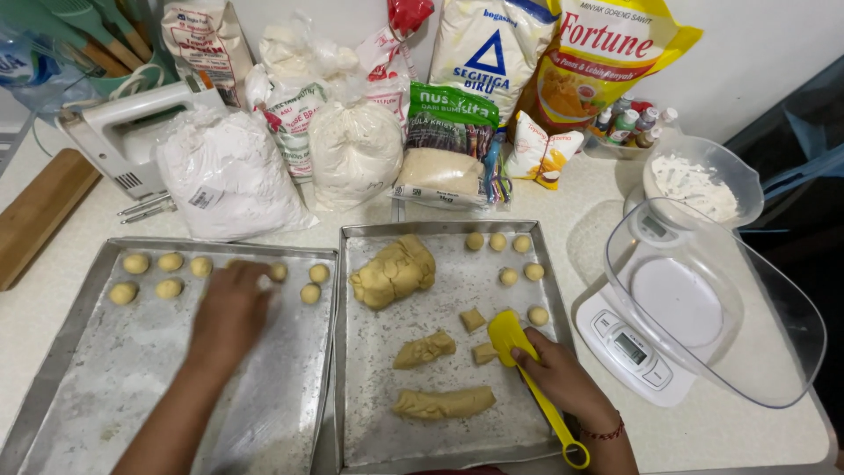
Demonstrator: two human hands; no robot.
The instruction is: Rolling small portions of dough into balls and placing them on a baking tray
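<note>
We saw a pale, speckled countertop (607, 189) filling most of the frame. Along the top edge a plain white wall (756, 62) stood behind it, evenly lit, with no hard shadows. At the left edge lay a wooden board (40, 211) on the counter. At the far right the counter ended, and a dark area with something blue (804, 171) showed beyond it.

The near half of the left tray (105, 387) lies bare. Dough logs (440, 403) and balls (510, 275) crowd the right tray (422, 440); a kitchen scale (633, 347) flanks it.
</note>
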